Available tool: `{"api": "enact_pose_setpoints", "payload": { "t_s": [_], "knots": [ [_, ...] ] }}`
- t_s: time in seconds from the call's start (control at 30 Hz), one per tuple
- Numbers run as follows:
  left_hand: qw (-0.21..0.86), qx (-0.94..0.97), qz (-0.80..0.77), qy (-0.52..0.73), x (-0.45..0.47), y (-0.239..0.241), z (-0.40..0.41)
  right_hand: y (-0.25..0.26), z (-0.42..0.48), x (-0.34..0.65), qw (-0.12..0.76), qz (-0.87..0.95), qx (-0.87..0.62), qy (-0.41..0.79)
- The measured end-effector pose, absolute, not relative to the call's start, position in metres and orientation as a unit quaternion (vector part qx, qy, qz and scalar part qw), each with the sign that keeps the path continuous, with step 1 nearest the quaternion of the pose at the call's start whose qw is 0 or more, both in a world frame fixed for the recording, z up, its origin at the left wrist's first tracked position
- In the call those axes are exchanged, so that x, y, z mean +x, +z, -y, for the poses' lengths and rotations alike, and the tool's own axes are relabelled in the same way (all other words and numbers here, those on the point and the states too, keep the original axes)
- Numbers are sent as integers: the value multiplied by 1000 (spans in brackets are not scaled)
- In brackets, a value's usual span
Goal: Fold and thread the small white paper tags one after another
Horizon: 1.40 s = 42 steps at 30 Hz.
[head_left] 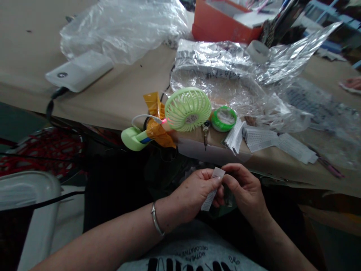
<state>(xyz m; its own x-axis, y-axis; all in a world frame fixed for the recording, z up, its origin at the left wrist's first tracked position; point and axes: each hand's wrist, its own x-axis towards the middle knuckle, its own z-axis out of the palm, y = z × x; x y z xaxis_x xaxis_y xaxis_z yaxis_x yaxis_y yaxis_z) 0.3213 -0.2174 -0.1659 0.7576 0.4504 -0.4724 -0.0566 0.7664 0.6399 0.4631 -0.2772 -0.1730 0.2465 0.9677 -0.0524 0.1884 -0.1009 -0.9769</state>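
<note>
Left hand (199, 190): fingers closed, pinching a white label (208, 201) beside the desk (124, 94). Right hand (248, 192): fingers nearly together at label's corner; cannot tell whether gripping.

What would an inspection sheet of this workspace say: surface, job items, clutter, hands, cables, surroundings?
Surface: brown table, items along near edge.
Job's things: printed strip, held; paper strips near table edge.
Clutter: clear plastic bag, orange box, green ring, green fan by orange tape.
Hands: left hand pinches strip; right hand at its upper end, contact unclear.
Cables: white cable at fan; black cable at white device.
Surroundings: red latticework, white plastic object, left.
</note>
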Motion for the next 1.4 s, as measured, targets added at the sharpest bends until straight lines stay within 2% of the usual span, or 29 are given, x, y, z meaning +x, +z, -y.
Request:
{"api": "enact_pose_setpoints", "payload": {
  "t_s": [0.27, 0.4, 0.53, 0.73, 0.97, 1.4],
  "knots": [
    [823, 392, -352, 214, 315, -161, 214, -167, 254, 443, 513, 386, -559, 525],
    [769, 447, -374, 263, 309, -164, 209, -167, 242, 439, 519, 426, -568, 475],
    [670, 531, -413, 313, 300, -170, 201, -167, 232, 439, 503, 481, -603, 389],
    [540, 637, -435, 337, 296, -166, 186, -166, 224, 439, 477, 489, -635, 360],
    [491, 670, -442, 339, 298, -165, 180, -166, 221, 440, 468, 525, -635, 320],
    [467, 681, -442, 351, 299, -165, 177, -172, 218, 440, 481, 548, -627, 274]
  ]
}}
